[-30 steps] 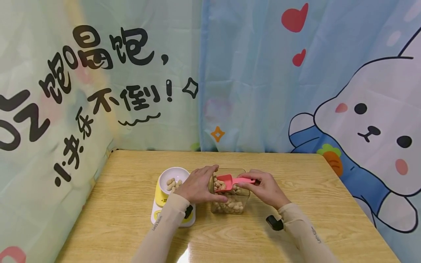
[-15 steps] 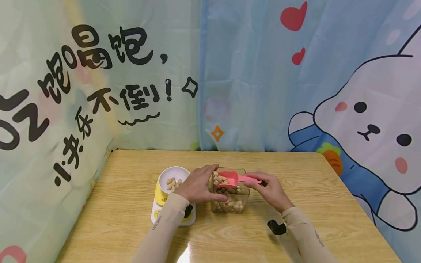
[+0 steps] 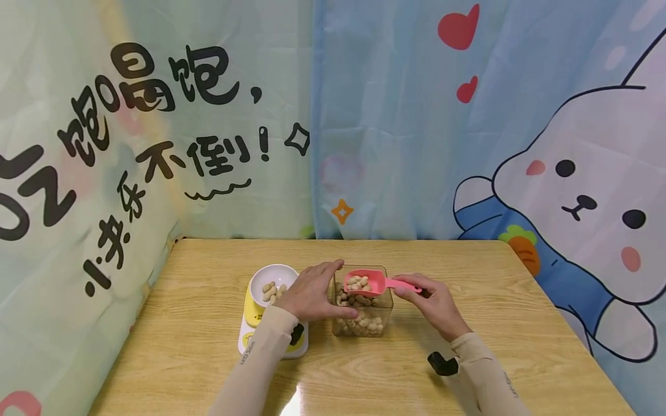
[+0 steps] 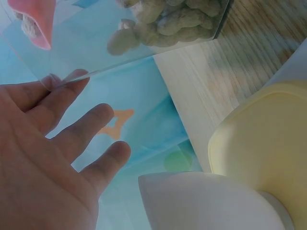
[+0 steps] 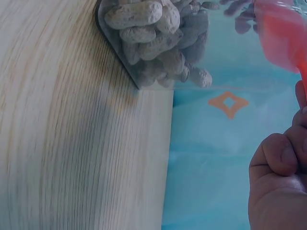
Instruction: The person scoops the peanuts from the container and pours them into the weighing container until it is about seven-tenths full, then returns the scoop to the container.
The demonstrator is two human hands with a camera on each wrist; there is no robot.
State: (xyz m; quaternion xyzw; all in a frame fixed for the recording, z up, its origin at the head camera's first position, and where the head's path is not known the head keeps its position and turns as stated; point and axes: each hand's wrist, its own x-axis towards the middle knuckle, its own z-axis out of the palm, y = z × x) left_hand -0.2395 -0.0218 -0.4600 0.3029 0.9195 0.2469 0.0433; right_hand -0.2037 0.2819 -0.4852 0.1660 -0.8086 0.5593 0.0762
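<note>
In the head view, a clear plastic container point(image 3: 361, 330) holds peanuts in their shells. My left hand point(image 3: 312, 292) grips it at the upper left, thumb across the front and fingertips at the rim; two fingers stand off the wall in the left wrist view. Between thumb and fingers, my right hand point(image 3: 434, 303) pinches the handle of a pink scoop point(image 3: 378, 282). Several peanuts point(image 3: 359, 283) lie in the scoop, which is level over the container's mouth. Through the wall, the right wrist view shows piled peanuts point(image 5: 148, 36).
Left of the container, a white bowl point(image 3: 256, 287) with some peanuts sits on a yellow and white scale point(image 3: 253, 315), partly hidden by my left hand and forearm. All stand on a wooden table point(image 3: 208, 300); a printed curtain point(image 3: 385, 144) hangs behind it.
My right hand has lifted the scoop out of the peanuts and levelled it, shifting a little to the right. Peanuts now show in it. My left hand keeps its place on the container.
</note>
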